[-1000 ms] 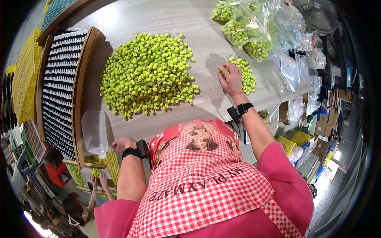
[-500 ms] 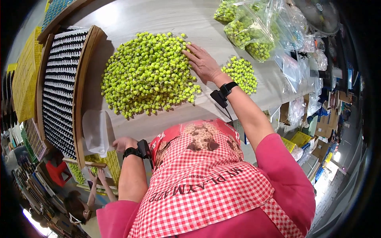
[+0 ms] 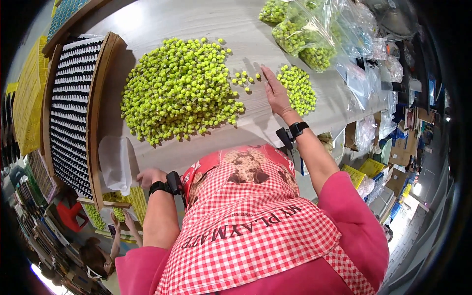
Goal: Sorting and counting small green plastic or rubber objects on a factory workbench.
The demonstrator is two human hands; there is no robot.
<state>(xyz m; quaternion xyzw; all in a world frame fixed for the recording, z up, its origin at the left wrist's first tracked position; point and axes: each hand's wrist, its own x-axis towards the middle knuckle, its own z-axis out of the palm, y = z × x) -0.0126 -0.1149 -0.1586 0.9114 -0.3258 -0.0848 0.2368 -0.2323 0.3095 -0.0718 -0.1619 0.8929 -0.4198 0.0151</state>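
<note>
While the right hand (image 3: pixel 277 94), its grip released, is held between the large green pile (image 3: pixel 179 91) and the small green cluster (image 3: pixel 298 90) on the bench (image 3: pixel 236 29), whether anything is grasped by the left hand (image 3: pixel 153 177) cannot be told.

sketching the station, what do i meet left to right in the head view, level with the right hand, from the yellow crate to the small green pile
Yellow crate → rack → big green pile → loose pieces → right hand → small green pile.
</note>
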